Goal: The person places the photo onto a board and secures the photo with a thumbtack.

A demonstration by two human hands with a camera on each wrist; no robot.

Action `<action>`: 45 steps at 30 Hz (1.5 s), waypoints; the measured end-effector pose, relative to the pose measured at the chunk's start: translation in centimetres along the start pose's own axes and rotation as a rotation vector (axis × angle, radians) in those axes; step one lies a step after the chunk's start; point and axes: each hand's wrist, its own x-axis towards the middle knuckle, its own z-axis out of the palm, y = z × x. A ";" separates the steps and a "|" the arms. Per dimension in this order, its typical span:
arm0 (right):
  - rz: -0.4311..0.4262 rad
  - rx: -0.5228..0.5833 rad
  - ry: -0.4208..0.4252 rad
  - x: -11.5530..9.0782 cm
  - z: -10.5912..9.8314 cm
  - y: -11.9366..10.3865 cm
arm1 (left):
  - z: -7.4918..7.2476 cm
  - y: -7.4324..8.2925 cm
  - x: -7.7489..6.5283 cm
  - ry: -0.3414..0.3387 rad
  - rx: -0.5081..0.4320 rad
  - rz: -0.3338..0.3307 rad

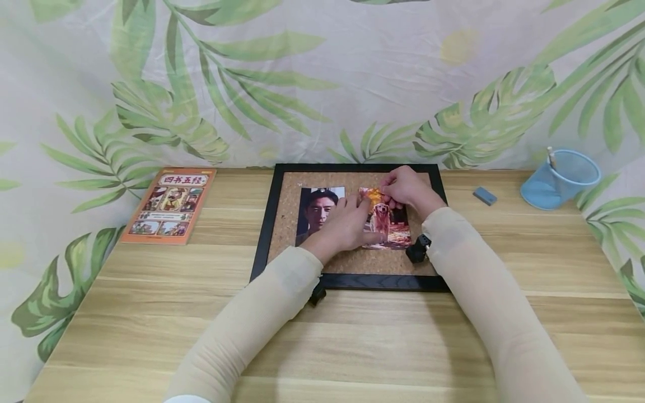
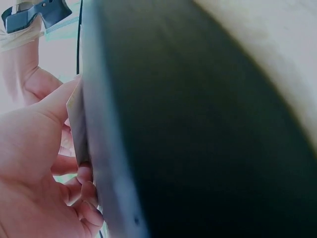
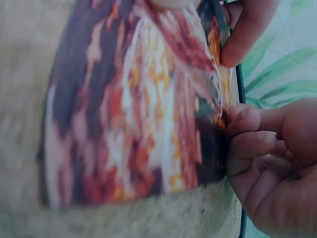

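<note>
A photo of a golden dog among autumn leaves [image 1: 380, 224] lies on a black-framed cork board [image 1: 353, 263]. Across its left part stretches my left hand [image 1: 347, 224], fingers spread toward the top edge and thumb near the bottom. The left wrist view shows that hand [image 2: 29, 153] at the edges of the thin photo [image 2: 77, 121], seen side-on. At the upper right, my right hand [image 1: 405, 187] pinches with curled fingertips at the dog photo [image 3: 133, 129]; their grip hides what lies between them. A portrait photo [image 1: 317, 207] lies to the left, partly covered by the left hand.
An orange book [image 1: 168, 207] lies on the wooden table [image 1: 363, 341] at the left. Right of the board are a small blue block [image 1: 485, 196] and a tilted blue mesh pen cup [image 1: 559, 179] with a stick inside. A leaf-patterned cloth [image 1: 353, 84] hangs behind.
</note>
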 end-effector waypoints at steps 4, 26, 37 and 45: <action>0.008 0.033 -0.018 0.0 -0.3 0.3 | 0.1 0.0 0.1 0.002 0.010 -0.002; 0.063 -0.011 -0.004 0.4 0.0 0.0 | 0.2 -0.2 -0.2 0.036 -0.012 -0.011; -0.012 -0.024 -0.009 -1.2 -0.7 1.7 | 0.7 -0.5 -0.5 0.067 0.076 0.032; -0.181 -0.031 0.039 -3.9 -1.7 2.3 | -0.1 -2.4 -1.8 0.168 0.022 0.115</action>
